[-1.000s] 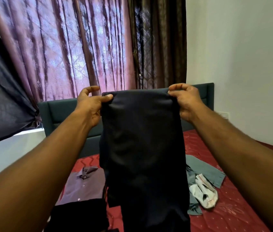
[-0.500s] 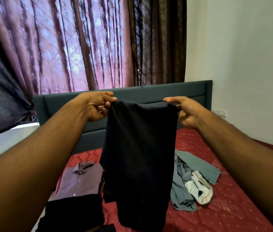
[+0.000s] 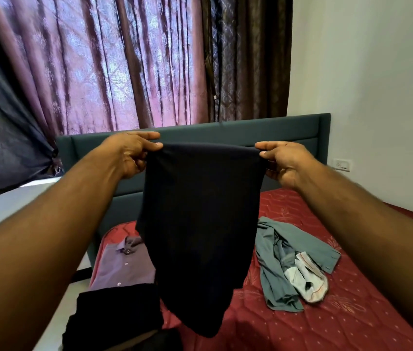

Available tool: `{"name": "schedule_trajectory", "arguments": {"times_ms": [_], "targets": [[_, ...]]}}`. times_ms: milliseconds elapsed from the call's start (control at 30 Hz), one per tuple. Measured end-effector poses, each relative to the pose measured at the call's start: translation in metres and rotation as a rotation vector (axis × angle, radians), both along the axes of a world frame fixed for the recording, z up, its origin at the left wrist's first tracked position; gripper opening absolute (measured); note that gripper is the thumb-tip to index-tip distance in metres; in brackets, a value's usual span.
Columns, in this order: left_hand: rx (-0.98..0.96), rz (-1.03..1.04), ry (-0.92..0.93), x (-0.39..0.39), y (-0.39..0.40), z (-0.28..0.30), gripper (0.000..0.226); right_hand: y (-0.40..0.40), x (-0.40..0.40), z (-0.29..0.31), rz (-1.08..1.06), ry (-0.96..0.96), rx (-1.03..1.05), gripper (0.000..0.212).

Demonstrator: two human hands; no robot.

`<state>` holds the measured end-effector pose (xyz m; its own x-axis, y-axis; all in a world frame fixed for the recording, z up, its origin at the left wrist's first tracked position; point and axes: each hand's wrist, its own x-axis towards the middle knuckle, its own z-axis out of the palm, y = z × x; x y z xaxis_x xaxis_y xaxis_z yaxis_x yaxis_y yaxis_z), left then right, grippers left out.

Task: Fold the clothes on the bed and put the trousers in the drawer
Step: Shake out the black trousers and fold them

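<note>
Dark navy trousers (image 3: 200, 224) hang folded in the air over the bed. My left hand (image 3: 132, 155) pinches their top left corner and my right hand (image 3: 281, 160) pinches the top right corner, so the top edge is stretched level between them. The lower end of the trousers dangles just above the red mattress (image 3: 339, 312). A folded purple shirt (image 3: 124, 267) lies on the bed at the left, with a folded black garment (image 3: 114, 317) in front of it. A crumpled grey-green garment (image 3: 289, 262) lies at the right. No drawer is in view.
A teal padded headboard (image 3: 289, 133) stands behind the bed, with purple and brown curtains (image 3: 124, 59) above it. A white wall with a socket (image 3: 342, 164) is at the right. Dark cloth (image 3: 2, 138) hangs at the left.
Both hands have come down with the trousers from above the headboard's top to level with it. The hanging part looks shorter and its end swings over the mattress.
</note>
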<state>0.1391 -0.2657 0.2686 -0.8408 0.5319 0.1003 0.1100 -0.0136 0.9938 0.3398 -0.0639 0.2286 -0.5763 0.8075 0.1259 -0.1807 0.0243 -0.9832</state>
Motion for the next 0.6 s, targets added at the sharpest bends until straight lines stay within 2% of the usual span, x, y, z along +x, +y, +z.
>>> {"name": "schedule_trajectory", "arguments": {"times_ms": [100, 267, 467, 600], "targets": [[-0.068, -0.015, -0.017, -0.007, 0.002, -0.01, 0.025, 0.007, -0.011, 0.002, 0.007, -0.121, 0.01, 0.031], [-0.036, 0.046, -0.114, -0.023, 0.023, -0.027, 0.026, 0.034, -0.039, -0.002, -0.042, -0.136, -0.007, 0.035], [0.048, 0.118, -0.201, -0.065, 0.056, -0.022, 0.035, 0.07, -0.084, 0.018, -0.182, -0.033, -0.083, 0.03], [0.105, 0.12, -0.191, -0.085, 0.076, 0.011, 0.033, 0.082, -0.106, 0.056, -0.215, 0.03, -0.055, 0.032]]}}
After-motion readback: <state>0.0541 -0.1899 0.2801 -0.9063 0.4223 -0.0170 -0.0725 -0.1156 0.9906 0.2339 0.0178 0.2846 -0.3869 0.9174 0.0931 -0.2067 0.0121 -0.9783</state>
